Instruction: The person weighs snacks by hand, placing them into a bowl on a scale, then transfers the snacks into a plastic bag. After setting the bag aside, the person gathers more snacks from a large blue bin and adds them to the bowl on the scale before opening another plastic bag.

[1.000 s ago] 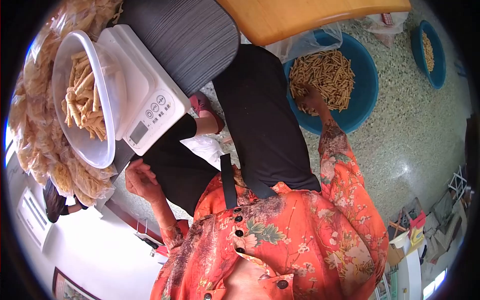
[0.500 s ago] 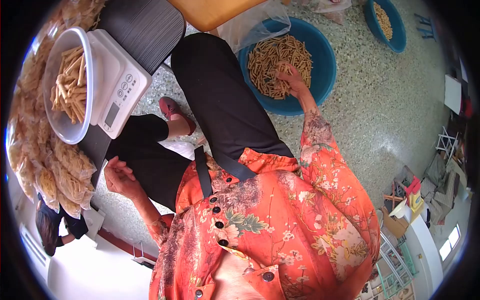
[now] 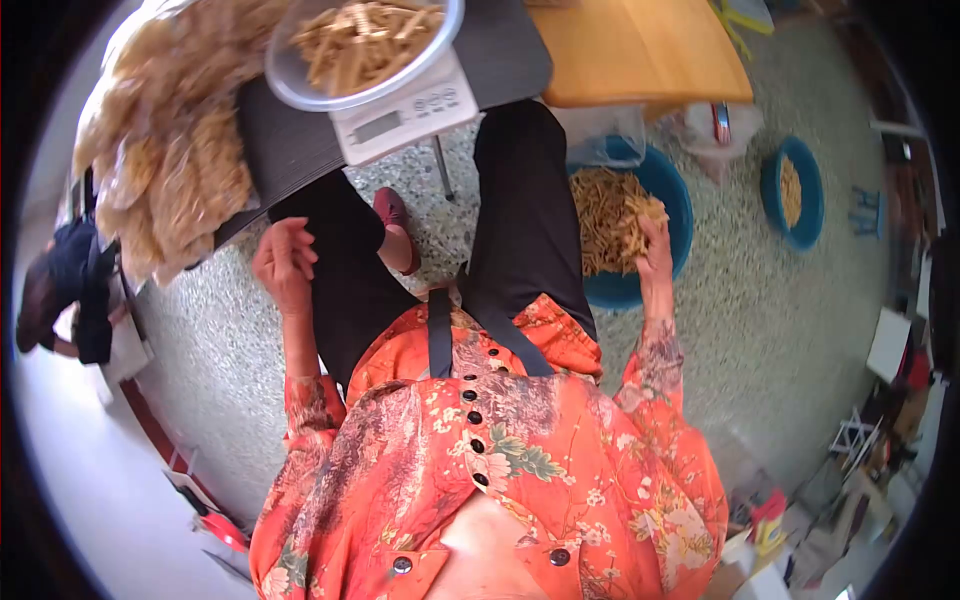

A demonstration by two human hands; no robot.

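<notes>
My right hand (image 3: 655,250) is closed around a handful of tan stick snacks (image 3: 640,215) at the right side of a blue tub (image 3: 682,215). Many more loose sticks (image 3: 603,212) fill the tub beside my leg. Over by my left thigh, my left hand (image 3: 286,262) holds nothing, its fingers loosely bent and apart. Ahead of it stands a white digital scale (image 3: 410,115) with a clear plastic bowl (image 3: 290,88) on top. Stick snacks (image 3: 365,42) are heaped inside that bowl. The scale's display is too blurred to read.
Bagged snacks (image 3: 165,150) pile up on the dark table (image 3: 285,150) at left. An orange-brown tabletop (image 3: 640,50) juts above the tub, with a clear bag (image 3: 605,130) below it. Another blue tub (image 3: 815,205) and a blue stool (image 3: 866,212) stand right. A person (image 3: 85,270) is at far left.
The view has turned, so the scale and tub appear shifted. My right hand, earlier down in the sticks, now shows a bunched handful at the tub's right side. My left hand stays empty.
</notes>
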